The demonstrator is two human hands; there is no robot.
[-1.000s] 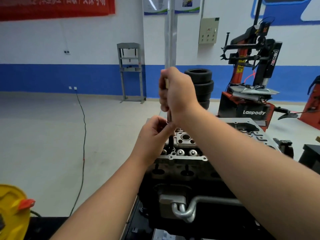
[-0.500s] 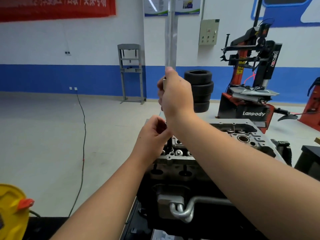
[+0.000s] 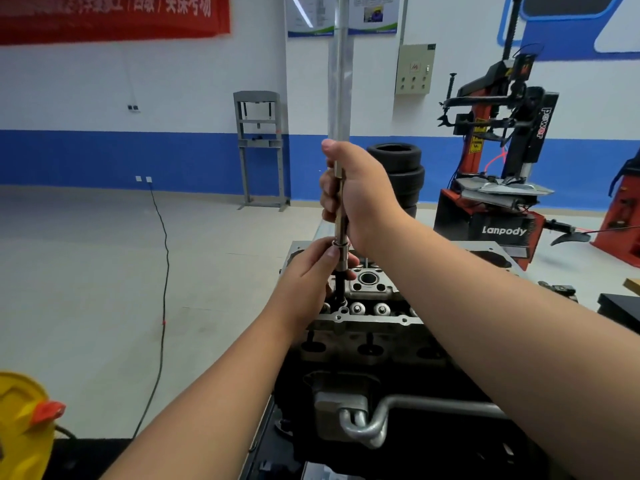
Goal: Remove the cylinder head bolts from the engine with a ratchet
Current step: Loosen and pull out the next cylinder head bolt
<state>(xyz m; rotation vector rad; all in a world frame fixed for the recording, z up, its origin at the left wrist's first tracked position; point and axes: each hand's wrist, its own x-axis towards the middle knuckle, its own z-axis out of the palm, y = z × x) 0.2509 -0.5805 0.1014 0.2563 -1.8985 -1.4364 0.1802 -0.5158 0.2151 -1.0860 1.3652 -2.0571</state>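
Right hand (image 3: pixel 360 192) is wrapped round the long steel tool shaft (image 3: pixel 340 206), held upright over the near-left corner of the engine head (image 3: pixel 367 320). Left hand (image 3: pixel 311 271) sits lower, thumb and fingers pinching the socket joint (image 3: pixel 341 254) just above a dark bolt shank (image 3: pixel 341 287) that stands in its hole. Tool's long axis runs vertical: working end points straight down into the head, upper end goes up past the right hand in line w/ a pale upright bar (image 3: pixel 341 81) behind; can't tell if that bar is part of the tool or a post in the shop. Progress, as a judgement: this bolt looks loosened & partly raised, since a length of bare shank shows between socket and casting, so prob. being spun or lifted out, not cracked loose. Bolt isn't clear of the hole yet. Rest of the head is mostly hidden by the arms, so how many bolts are out or left can't be told; the silver round caps (image 3: pixel 356 309) in a row to the right are in place, unclear if they're head bolts. Far right stands a red tyre machine (image 3: pixel 498 216), w/ a tyre stack (image 3: pixel 398 174) behind the right hand.
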